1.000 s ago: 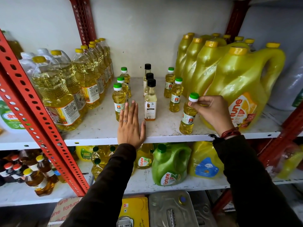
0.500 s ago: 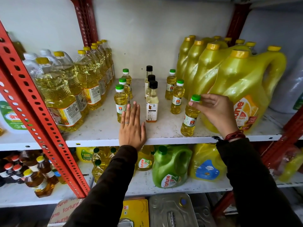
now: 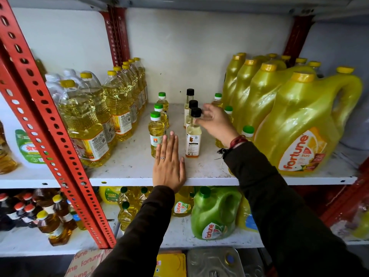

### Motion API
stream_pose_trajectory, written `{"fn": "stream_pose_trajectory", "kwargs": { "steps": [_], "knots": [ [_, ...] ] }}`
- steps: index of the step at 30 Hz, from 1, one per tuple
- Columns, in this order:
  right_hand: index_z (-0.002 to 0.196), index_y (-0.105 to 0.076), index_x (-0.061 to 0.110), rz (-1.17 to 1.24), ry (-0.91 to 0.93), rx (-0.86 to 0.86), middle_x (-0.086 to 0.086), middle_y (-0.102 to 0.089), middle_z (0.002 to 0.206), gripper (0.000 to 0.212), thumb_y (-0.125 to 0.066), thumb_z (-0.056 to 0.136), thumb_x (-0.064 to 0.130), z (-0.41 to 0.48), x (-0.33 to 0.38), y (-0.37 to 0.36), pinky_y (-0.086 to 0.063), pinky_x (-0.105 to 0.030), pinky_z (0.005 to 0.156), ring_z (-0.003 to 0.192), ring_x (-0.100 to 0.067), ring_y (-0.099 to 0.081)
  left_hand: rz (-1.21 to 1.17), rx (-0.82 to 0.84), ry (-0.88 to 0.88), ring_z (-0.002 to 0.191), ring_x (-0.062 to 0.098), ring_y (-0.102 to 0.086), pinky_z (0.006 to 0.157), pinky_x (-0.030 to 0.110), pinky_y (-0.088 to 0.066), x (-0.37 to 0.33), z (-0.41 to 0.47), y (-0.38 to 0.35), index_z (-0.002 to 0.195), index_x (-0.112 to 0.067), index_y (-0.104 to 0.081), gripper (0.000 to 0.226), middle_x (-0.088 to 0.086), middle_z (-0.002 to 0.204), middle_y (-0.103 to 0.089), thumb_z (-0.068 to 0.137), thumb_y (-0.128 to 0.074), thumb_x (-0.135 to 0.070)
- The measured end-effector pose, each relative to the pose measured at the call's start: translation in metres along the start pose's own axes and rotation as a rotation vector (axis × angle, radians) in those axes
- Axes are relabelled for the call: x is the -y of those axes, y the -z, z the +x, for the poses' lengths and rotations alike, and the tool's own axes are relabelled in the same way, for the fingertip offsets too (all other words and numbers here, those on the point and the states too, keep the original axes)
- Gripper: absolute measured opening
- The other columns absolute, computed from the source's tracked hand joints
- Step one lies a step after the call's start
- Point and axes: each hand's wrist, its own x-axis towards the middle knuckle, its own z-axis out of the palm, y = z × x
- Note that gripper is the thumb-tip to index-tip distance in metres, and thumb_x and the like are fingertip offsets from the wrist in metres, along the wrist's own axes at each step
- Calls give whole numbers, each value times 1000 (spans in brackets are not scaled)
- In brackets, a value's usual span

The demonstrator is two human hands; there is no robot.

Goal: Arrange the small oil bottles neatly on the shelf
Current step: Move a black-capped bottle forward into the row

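Note:
Small oil bottles stand in three rows on the white shelf [image 3: 127, 168]. The left row has green caps, its front bottle [image 3: 156, 134] just beyond my left hand [image 3: 168, 166], which lies flat on the shelf's front edge. The middle row has black caps. My right hand [image 3: 214, 122] reaches over to the front black-capped bottle [image 3: 193, 140], fingers spread, thumb and fingertips touching its neck and cap. In the right row, a green-capped bottle [image 3: 248, 131] stands free behind my right wrist, its body mostly hidden.
Tall clear oil bottles [image 3: 87, 124] fill the shelf's left side. Large yellow jugs [image 3: 299, 126] crowd the right. A red perforated post [image 3: 46, 120] slants across the left. A green jug [image 3: 215, 212] and more bottles sit on the shelf below.
My right hand let go of the green-capped bottle at the front right and moved left to the front black-capped bottle. My left hand has stayed flat on the shelf.

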Motion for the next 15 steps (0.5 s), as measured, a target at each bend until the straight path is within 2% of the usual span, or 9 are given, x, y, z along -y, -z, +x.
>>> {"fn": "stream_pose_trajectory", "kwargs": {
  "steps": [3,6,9,12,15],
  "knots": [
    [117,-65,8,-44,-48,17,-14,-71,120,40,-77,79,7,16,-17,-16,-51,-47,103,114,-30,-66,-5,5,-2,161,26,-2,130,37,6,0,0,-1,164,-3,-15,70,14,173,-8,103,-29,-34],
    [106,-71,3,8,-61,-31,-18,-75,110,35,-82,73,5,20,-28,-23,-56,-44,96,103,-30,-72,-8,8,-8,161,26,-2,131,39,3,0,-1,-2,164,-3,-16,70,13,173,-8,103,-27,-34],
    [91,-70,11,-2,-48,-102,-13,-77,98,30,-88,69,16,16,-31,-23,-59,-39,87,90,-26,-72,-13,3,-16,161,27,-2,131,42,-1,0,-1,-3,164,-3,-17,69,14,173,-9,103,-27,-34],
    [79,-58,22,-74,-45,-169,0,-69,80,37,-90,64,31,14,-31,-25,-56,-36,77,82,-23,-70,-6,10,-17,161,27,-2,131,43,-2,-1,-2,-3,164,-2,-16,70,14,173,-8,103,-27,-34],
    [85,-62,19,-127,-29,-209,5,-64,76,45,-91,60,43,14,-31,-31,-53,-30,70,78,-19,-66,-2,15,-12,161,26,-1,131,41,1,0,-1,-2,164,-2,-16,70,14,173,-8,103,-27,-35]
  ]
}}
